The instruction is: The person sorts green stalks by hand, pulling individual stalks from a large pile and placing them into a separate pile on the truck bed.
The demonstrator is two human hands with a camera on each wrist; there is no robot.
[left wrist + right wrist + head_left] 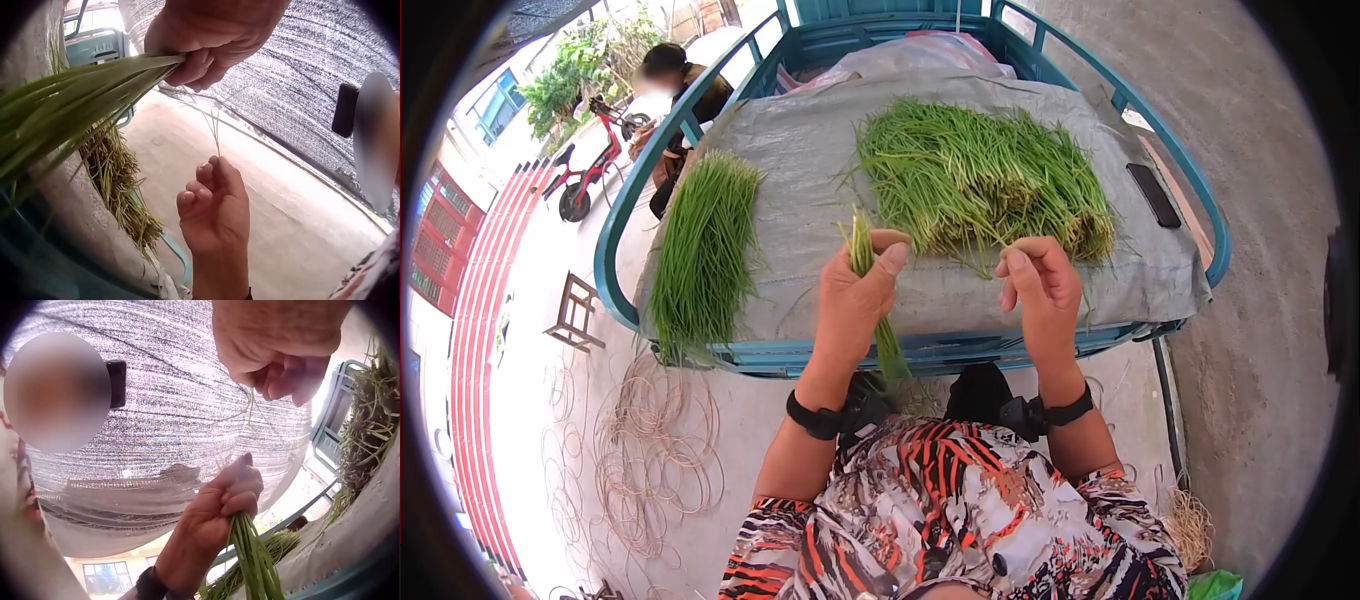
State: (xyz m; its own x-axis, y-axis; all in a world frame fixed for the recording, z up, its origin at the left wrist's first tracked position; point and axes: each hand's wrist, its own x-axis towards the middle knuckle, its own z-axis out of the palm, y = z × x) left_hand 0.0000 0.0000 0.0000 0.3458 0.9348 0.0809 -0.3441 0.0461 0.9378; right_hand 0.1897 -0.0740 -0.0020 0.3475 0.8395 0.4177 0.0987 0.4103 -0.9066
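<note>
Left hand [862, 278], raised by the cart's near edge [960, 350], grasps one green bunch [69, 103]; raised right hand [1042, 288] pinches stalks [217, 140]; two piles [990, 165] lie atop.

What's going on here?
A person is handling green stalks at a teal cart. The left hand grips a small bunch; the right hand, held apart from it, pinches a thin wisp. A wide pile lies ahead on the grey sheet, with a narrower pile to the left and a phone at the right.
</note>
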